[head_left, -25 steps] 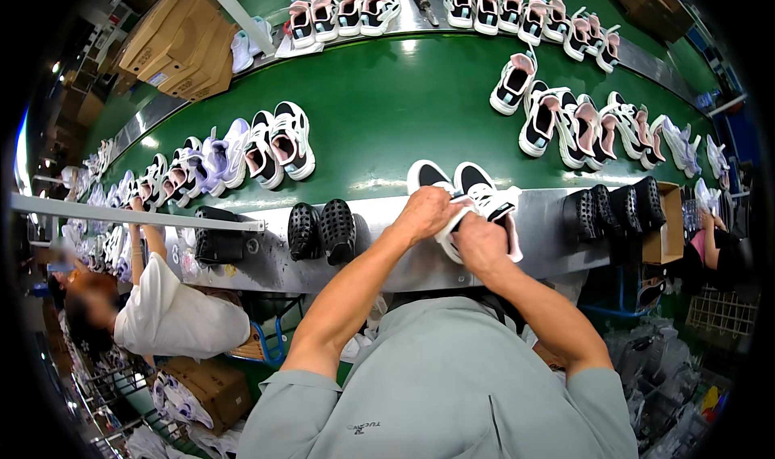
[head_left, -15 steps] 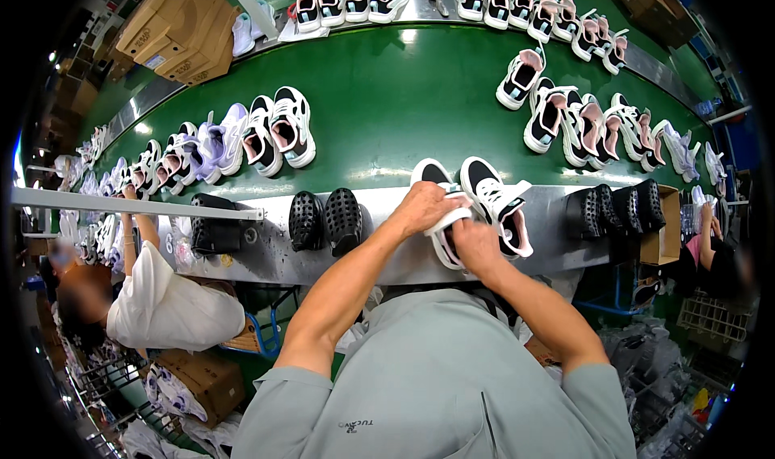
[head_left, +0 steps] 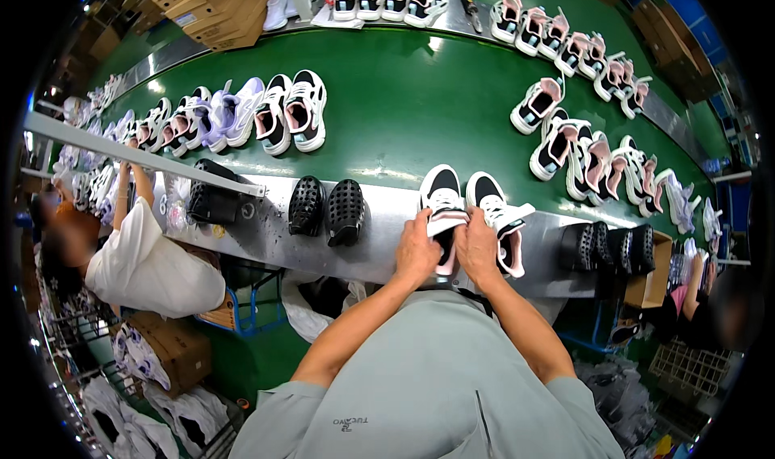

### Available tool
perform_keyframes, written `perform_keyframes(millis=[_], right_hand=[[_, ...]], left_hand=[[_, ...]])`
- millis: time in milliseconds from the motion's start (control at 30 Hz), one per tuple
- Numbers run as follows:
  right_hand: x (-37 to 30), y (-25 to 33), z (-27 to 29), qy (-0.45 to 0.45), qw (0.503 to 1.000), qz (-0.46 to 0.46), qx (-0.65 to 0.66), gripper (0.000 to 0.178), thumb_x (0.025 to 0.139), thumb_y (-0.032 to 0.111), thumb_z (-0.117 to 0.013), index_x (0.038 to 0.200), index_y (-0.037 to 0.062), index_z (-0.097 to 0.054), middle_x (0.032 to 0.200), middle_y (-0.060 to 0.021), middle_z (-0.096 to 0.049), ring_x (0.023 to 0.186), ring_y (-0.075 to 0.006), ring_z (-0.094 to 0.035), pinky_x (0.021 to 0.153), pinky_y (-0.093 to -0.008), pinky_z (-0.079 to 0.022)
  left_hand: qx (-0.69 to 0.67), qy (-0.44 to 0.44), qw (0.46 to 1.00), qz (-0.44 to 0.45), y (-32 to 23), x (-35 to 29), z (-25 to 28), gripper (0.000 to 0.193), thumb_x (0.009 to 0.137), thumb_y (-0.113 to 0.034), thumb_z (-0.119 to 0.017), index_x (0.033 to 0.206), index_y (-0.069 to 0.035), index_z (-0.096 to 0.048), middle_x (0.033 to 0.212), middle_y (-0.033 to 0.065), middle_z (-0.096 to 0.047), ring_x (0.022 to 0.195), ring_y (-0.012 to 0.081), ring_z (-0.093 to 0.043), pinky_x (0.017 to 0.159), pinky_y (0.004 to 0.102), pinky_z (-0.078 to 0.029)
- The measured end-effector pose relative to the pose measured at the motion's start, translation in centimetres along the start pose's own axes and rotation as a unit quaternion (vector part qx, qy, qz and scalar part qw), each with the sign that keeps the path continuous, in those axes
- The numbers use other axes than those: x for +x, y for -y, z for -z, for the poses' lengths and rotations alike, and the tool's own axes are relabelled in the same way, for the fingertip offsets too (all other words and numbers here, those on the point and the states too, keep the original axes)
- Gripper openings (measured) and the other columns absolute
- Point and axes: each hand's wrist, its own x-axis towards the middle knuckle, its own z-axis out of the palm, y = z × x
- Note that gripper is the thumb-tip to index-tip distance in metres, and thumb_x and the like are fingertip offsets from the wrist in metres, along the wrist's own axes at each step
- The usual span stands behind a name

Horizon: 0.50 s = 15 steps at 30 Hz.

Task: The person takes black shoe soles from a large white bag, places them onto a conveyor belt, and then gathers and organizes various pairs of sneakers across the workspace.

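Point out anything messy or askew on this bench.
Dark specks dot the metal ledge left of the black studded forms, resembling dirt. On the neighbouring shoe beside the held shoe, a white strap sticks out sideways, apparently unfastened.

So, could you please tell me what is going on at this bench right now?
A person in a grey-green shirt has the left hand and right hand around the opening of a black-and-white shoe. A similar shoe sits just to its right. Black studded pieces stand on the metal ledge to either side, two on the left and several on the right. Beyond, more shoes line the green surface.
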Motion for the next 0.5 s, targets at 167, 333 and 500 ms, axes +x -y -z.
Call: perform_keyframes(millis=[167,333,500], right_hand=[[-1.0,-2.1,1.0,-0.005,0.992,0.051,0.114,0.041,0.086,-0.002,-0.05,0.126,-0.0043,-0.058,0.107,-0.0229,-0.069,0.108,-0.0419,-0.063,0.098,-0.045,-0.049],[3.1,-0.8,2.8,0.231,0.932,0.219,0.174,0.042,0.072,-0.013,-0.05,0.102,0.0063,-0.073,0.107,-0.0098,-0.072,0.105,-0.0335,-0.061,0.097,-0.0402,-0.048],[3.1,-0.1,0.5,0.208,0.906,0.366,0.04,0.039,0.074,-0.008,-0.053,0.11,0.0017,-0.067,0.108,-0.0098,-0.068,0.102,-0.0311,-0.061,0.093,-0.0388,-0.05]], left_hand=[[0.038,-0.035,0.997,-0.064,2.0,0.0,1.5,0.045,0.079,0.003,-0.059,0.121,-0.01,-0.059,0.102,0.0192,-0.058,0.096,0.0408,-0.06,0.083,0.0491,-0.05],[0.002,-0.066,0.994,-0.091,2.5,0.7,1.7,0.029,0.08,0.002,-0.062,0.107,-0.007,-0.068,0.095,0.0177,-0.059,0.088,0.0388,-0.061,0.078,0.0462,-0.051],[-0.061,-0.054,0.996,-0.026,2.2,1.0,1.4,0.029,0.081,0.0,-0.065,0.11,-0.003,-0.065,0.097,0.0194,-0.061,0.085,0.0371,-0.062,0.077,0.0448,-0.051]])
